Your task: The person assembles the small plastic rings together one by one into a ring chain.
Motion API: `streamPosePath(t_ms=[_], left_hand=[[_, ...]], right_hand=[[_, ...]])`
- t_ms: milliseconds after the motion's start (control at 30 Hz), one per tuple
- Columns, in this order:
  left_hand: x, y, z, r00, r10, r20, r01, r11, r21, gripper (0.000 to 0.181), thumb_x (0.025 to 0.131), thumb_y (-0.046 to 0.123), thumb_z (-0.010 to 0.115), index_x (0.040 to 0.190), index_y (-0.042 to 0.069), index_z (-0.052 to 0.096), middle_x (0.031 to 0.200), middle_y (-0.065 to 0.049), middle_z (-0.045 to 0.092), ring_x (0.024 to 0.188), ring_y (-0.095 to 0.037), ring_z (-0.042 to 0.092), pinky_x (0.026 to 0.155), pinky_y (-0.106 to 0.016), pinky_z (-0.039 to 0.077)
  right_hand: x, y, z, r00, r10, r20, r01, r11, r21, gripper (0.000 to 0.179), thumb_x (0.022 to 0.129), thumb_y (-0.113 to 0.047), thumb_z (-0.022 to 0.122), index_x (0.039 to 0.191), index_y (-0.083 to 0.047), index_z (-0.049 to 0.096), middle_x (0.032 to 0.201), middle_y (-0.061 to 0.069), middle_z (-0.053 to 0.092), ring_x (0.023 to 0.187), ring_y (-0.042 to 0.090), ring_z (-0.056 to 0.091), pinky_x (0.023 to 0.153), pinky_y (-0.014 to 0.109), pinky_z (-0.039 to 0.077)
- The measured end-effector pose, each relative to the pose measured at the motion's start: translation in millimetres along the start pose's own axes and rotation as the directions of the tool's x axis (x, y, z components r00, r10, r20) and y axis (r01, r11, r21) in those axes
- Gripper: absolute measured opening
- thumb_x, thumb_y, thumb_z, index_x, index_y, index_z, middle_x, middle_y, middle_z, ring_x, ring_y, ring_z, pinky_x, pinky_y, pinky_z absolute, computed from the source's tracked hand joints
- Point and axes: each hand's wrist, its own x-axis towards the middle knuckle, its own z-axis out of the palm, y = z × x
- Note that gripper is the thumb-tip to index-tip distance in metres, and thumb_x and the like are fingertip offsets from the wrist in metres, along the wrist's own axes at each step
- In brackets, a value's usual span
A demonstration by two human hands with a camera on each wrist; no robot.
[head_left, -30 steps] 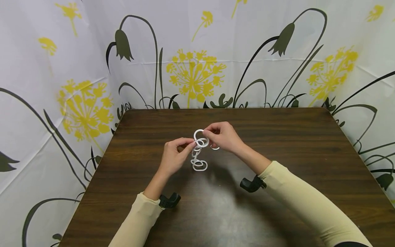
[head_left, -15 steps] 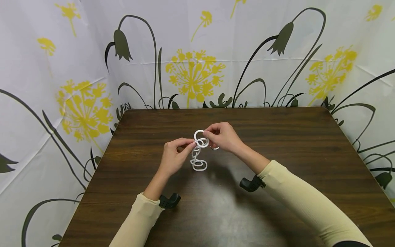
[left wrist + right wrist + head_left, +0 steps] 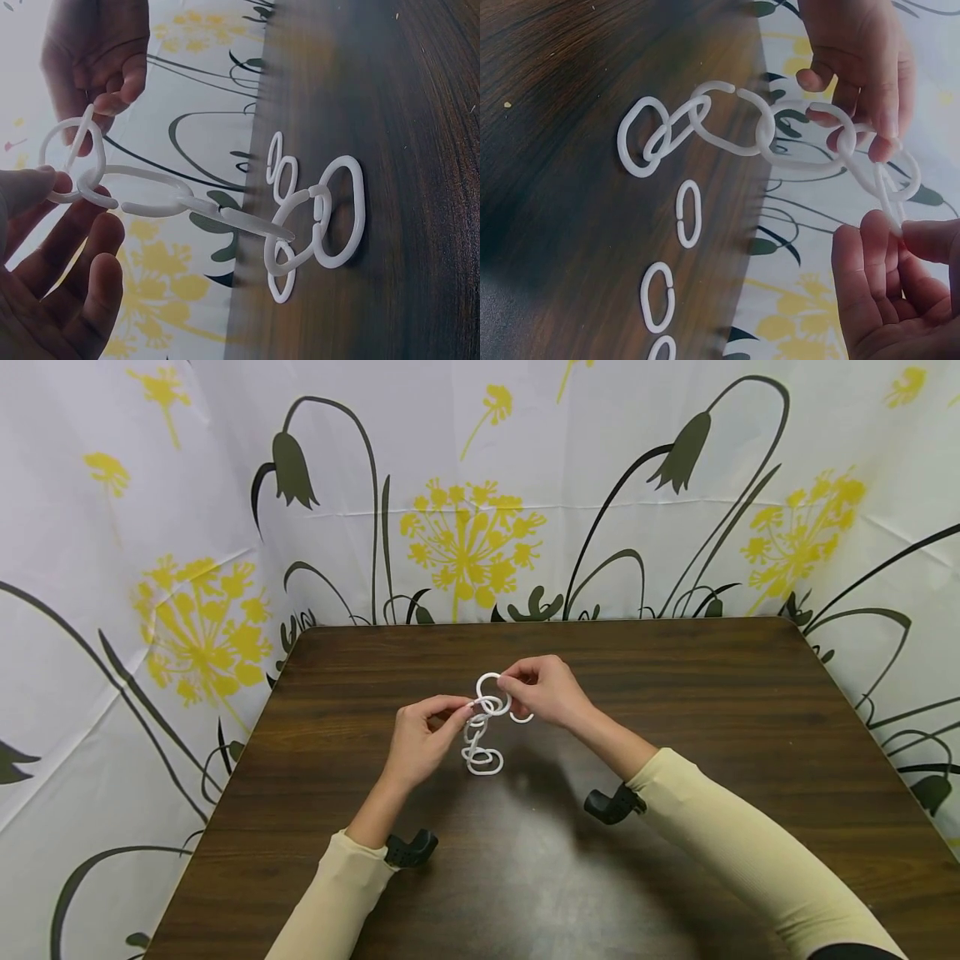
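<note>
Above brown table (image 3: pixel 570 893) | left grip (image 3: pixel 422 742): pinching white chain (image 3: pixel 259 223) | right grip (image 3: pixel 552 693): pinching its upper link (image 3: pixel 81 133)

Chain (image 3: pixel 255 223) btwn L grip (image 3: pixel 422 739) & R grip (image 3: pixel 551 693), loose links (image 3: pixel 646 300) on tbl (image 3: pixel 690 710), curtain (image 3: pixel 337 543) bhnd

Pale glare and soft shadows mark the table (image 3: pixel 517 877); wrist views look hazy.

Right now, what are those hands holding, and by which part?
Left hand: the white chain, pinched by an upper link. Right hand: a white link crossing that one, pinched near one end.
</note>
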Motion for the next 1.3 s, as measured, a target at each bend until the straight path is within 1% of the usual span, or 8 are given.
streamPosePath(t_ms=[133,267,500,633,833,1033,1167,1300], left_hand=[[0.3,0.7,0.5,0.999,-0.035,0.003,0.036,0.999,-0.004,0.013,0.091,0.014,0.072,0.099,0.004,0.076,0.082,-0.003,0.072,0.071,-0.024,0.064,0.061,-0.034,0.052],[0.5,3.4,0.0,0.998,-0.062,0.010,0.062,0.998,0.002,0.011,0.091,0.009,0.071,0.098,0.002,0.075,0.082,-0.008,0.071,0.072,-0.023,0.062,0.061,-0.034,0.051],[-0.8,35.8,-7.0,0.993,-0.099,0.059,0.099,0.995,-0.004,0.012,0.091,0.002,0.068,0.098,-0.007,0.072,0.082,-0.015,0.070,0.074,-0.022,0.061,0.062,-0.033,0.050],[-0.8,42.0,-8.8,0.991,-0.110,0.076,0.113,0.993,-0.036,0.014,0.092,0.002,0.067,0.100,-0.008,0.071,0.084,-0.018,0.070,0.075,-0.031,0.063,0.062,-0.031,0.050],[1.2,42.9,-9.9,0.988,-0.130,0.085,0.140,0.983,-0.119,0.017,0.095,0.003,0.063,0.106,-0.008,0.069,0.085,-0.026,0.067,0.072,-0.042,0.062,0.054,-0.023,0.044],[4.8,42.3,-9.5,0.974,-0.208,0.086,0.222,0.953,-0.207,0.019,0.096,0.004,0.062,0.109,-0.008,0.069,0.096,-0.022,0.069,0.065,-0.027,0.058,0.056,-0.023,0.045],[6.2,42.3,-9.8,0.972,-0.220,0.076,0.232,0.944,-0.236,0.018,0.096,0.004,0.062,0.107,-0.009,0.068,0.103,-0.026,0.068,0.063,-0.024,0.055,0.056,-0.025,0.045],[6.2,41.9,-10.5,0.973,-0.219,0.071,0.230,0.942,-0.244,0.019,0.096,0.004,0.062,0.106,-0.011,0.067,0.103,-0.027,0.068,0.066,-0.036,0.055,0.057,-0.027,0.047]], right_hand=[[0.9,1.9,-0.9,1.000,0.003,-0.016,-0.002,0.998,0.066,0.017,0.093,-0.011,0.066,0.098,0.005,0.070,0.066,0.015,0.064,0.054,0.019,0.063,0.053,0.031,0.053],[1.2,2.1,-1.2,1.000,0.003,-0.023,0.001,0.989,0.151,0.016,0.093,-0.007,0.066,0.101,0.007,0.068,0.069,0.014,0.065,0.058,0.020,0.064,0.053,0.031,0.055],[-0.3,-0.5,-1.1,1.000,0.014,-0.008,-0.012,0.966,0.258,0.015,0.093,-0.005,0.066,0.100,0.008,0.066,0.076,0.018,0.067,0.064,0.017,0.066,0.056,0.036,0.057],[-1.1,-2.0,0.9,0.999,0.041,0.024,-0.047,0.948,0.313,0.016,0.092,-0.004,0.067,0.101,0.009,0.065,0.077,0.016,0.068,0.066,0.020,0.068,0.057,0.037,0.057],[-2.6,-2.6,4.7,0.997,0.033,0.067,-0.053,0.943,0.328,0.017,0.091,-0.004,0.068,0.101,0.009,0.065,0.078,0.014,0.068,0.068,0.017,0.068,0.059,0.037,0.058],[-4.1,-1.2,6.6,0.994,0.041,0.105,-0.073,0.945,0.319,0.015,0.091,-0.004,0.067,0.101,0.007,0.066,0.078,0.012,0.069,0.070,0.020,0.068,0.071,0.052,0.056],[-4.3,-0.2,6.8,0.992,0.031,0.122,-0.067,0.951,0.302,0.014,0.091,-0.005,0.068,0.101,0.005,0.067,0.083,0.013,0.070,0.077,0.031,0.070,0.073,0.056,0.054],[-4.0,0.6,6.7,0.989,0.021,0.148,-0.062,0.958,0.279,0.017,0.091,-0.007,0.069,0.102,0.005,0.067,0.087,0.013,0.071,0.085,0.041,0.069,0.070,0.050,0.057]])
